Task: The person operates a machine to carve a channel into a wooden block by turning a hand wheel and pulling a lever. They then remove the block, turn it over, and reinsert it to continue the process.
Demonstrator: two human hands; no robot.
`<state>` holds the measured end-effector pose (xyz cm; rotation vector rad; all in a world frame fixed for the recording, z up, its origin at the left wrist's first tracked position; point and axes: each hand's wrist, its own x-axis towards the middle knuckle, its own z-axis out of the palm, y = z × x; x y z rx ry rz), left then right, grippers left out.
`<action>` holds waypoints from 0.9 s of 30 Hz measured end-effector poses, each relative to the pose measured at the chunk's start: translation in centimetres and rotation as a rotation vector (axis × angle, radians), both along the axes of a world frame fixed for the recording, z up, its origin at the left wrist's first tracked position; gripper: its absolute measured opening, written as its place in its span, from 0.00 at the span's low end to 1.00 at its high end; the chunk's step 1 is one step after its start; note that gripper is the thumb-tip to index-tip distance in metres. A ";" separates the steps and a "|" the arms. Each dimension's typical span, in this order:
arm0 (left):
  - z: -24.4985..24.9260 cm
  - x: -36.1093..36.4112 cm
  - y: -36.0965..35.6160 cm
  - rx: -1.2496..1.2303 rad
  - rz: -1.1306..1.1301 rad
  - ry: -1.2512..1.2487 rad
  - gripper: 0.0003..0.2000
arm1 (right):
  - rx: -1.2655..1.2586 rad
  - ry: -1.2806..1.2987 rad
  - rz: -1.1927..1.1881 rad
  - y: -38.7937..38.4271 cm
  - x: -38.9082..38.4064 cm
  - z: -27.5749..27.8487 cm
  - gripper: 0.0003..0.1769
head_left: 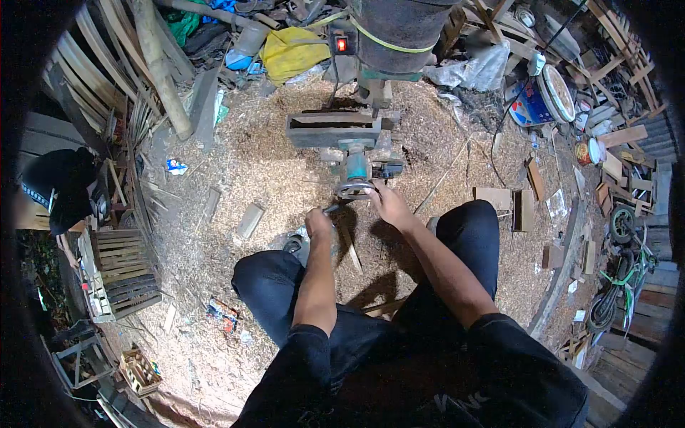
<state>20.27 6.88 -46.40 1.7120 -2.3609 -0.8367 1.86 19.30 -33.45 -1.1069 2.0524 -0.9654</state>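
My right hand (391, 207) is closed on the rim of a round metal handwheel (354, 188) at the near end of a floor-standing machine. Lower and to the left, my left hand (319, 224) grips a short dark lever (335, 207) that points toward the wheel. Behind the wheel is a blue-green metal post (356, 165). Beyond that sits a long box-like grey piece (334, 135) with a dark hollow along its top. The machine's dark, rounded body (392, 36) rises at the top, beside a glowing red switch (341, 45).
Wood shavings (250, 164) cover the floor, with loose wood blocks (250, 221) on it. Left stand a slatted crate (125, 264) and another person (64, 182). A bucket (556, 94), offcuts and a small motorbike (621, 278) line the right. A yellow sack (294, 53) lies behind.
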 end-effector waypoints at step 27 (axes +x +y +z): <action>33.3 -11.2 -6.7 -0.650 -0.189 1.032 0.10 | -0.713 0.007 -0.421 -7.4 -23.1 28.1 0.21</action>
